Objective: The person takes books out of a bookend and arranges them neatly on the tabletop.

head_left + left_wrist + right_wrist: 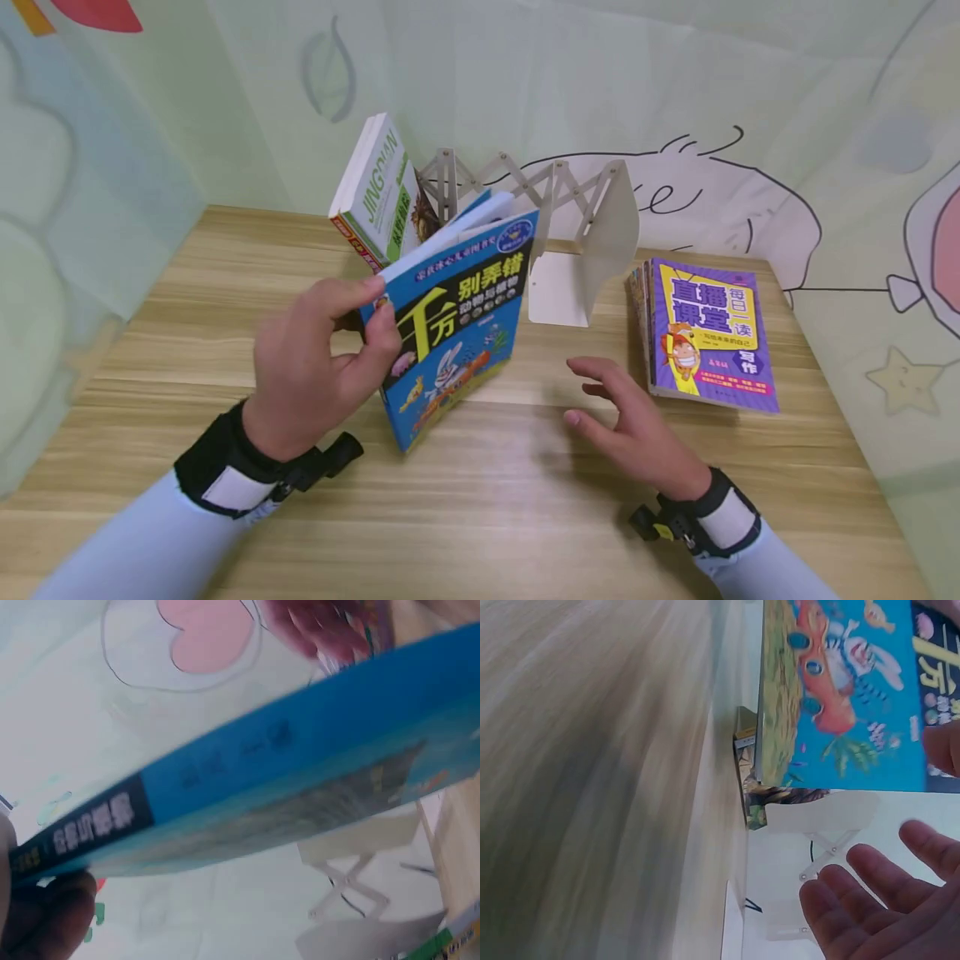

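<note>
My left hand [318, 362] pinches a blue children's book [450, 333] at its upper left edge, fingers behind and thumb on the front cover. The book stands tilted over the table, with white pages and another blue edge showing behind its cover. In the left wrist view the blue book's spine [217, 769] crosses the picture. My right hand [637, 433] holds nothing; its fingers are relaxed, to the right of the book and apart from it. The right wrist view shows the book's cover [855, 690] above the spread fingers [885, 877].
Behind the blue book, white-and-green books [386, 192] stand at the left end of a folding metal book rack [611, 225]. A stack of books with a purple cover [705, 333] lies on the wooden table [480, 517] to the right. A patterned wall [465, 75] rises behind.
</note>
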{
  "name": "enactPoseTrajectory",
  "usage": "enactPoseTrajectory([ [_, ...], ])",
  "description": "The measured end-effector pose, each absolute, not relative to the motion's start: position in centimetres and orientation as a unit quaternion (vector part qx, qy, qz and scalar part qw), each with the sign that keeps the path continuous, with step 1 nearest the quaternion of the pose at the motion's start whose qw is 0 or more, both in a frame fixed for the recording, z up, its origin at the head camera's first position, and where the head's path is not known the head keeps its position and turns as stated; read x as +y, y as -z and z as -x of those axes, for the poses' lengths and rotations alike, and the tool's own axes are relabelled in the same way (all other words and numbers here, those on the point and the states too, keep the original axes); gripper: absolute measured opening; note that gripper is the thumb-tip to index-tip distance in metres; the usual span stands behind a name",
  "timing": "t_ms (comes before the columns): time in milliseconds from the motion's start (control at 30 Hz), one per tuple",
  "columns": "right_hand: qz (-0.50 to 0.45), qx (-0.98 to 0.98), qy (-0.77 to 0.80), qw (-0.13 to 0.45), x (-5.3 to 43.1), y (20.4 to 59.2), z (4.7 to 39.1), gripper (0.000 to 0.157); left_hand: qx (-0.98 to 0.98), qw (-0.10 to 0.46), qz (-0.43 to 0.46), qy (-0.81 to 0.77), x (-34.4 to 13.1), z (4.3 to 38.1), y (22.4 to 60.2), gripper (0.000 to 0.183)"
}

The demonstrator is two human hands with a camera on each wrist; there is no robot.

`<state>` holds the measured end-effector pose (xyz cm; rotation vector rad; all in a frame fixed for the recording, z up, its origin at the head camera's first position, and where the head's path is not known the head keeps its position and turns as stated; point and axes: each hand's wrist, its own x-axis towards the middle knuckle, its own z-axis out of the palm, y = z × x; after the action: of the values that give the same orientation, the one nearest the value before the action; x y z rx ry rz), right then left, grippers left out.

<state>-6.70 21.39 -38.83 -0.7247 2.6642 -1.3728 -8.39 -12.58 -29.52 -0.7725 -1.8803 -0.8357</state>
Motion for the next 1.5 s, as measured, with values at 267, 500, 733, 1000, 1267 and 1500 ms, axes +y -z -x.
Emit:
enactPoseTrajectory([
  [267,0.228,0.834,0.499,0.063,20.5,37.9,7.0,0.071,-0.722,0.376,0.444,0.375,-11.8,7.1,29.3,0.034],
  [500,0.232,0.813,0.527,0.086,20.0,37.7,6.5,0.038,-0.678,0.328,0.496,0.431,-10.8,7.1,30.2,0.03],
  [733,0.258,0.777,0.574,0.032,20.5,38.0,6.0,0.037,-0.712,0.309,0.434,0.457,-10.8,7.2,30.7,0.04],
  [1000,0.209,0.774,0.594,0.057,21.5,38.1,5.9,0.026,-0.804,0.244,0.329,0.431,-11.4,8.5,31.4,0.033],
  [1267,0.072,0.804,0.564,0.176,21.8,38.7,7.0,0.033,-0.849,0.192,0.278,0.407,-12.4,10.0,33.4,0.029],
  [1500,0.03,0.806,0.543,0.231,22.0,40.0,7.9,0.03,-0.864,0.164,0.26,0.399,-12.6,10.3,34.3,0.029],
])
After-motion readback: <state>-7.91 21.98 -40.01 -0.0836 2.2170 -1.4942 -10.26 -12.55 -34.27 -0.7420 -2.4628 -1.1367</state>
